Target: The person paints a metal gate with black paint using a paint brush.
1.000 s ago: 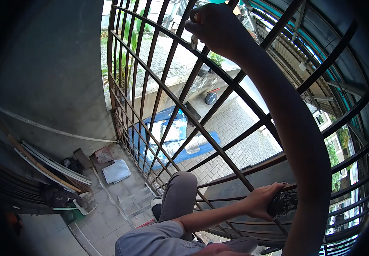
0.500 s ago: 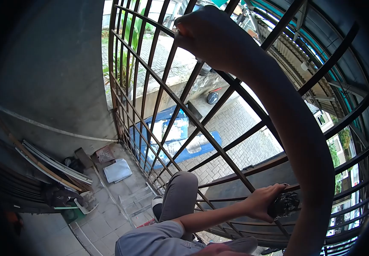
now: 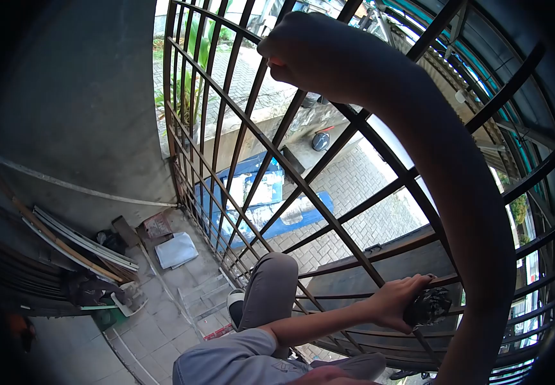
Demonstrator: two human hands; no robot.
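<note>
My left hand (image 3: 396, 303) is wrapped round the near side of a dark, rounded object (image 3: 429, 307) with a shiny, mottled surface, beside the lower bars. At the upper middle, my right hand (image 3: 285, 52) is closed in a fist against the brown metal grille (image 3: 298, 183). Its fingertips are in shadow, and whatever they hold is hidden. The right forearm arches across the right side of the view, in front of several bars.
Below the grille lies a blue, paint-stained sheet (image 3: 316, 215) on paving. Strips (image 3: 88, 240) lean at the left wall, near a white folded item (image 3: 176, 250). A transparent ladder-like frame (image 3: 207, 296) stands beside my knee (image 3: 274, 276).
My right hand has shifted slightly left and down along the grille, and its forearm has swung a little to the right. The left hand keeps its hold on the dark object.
</note>
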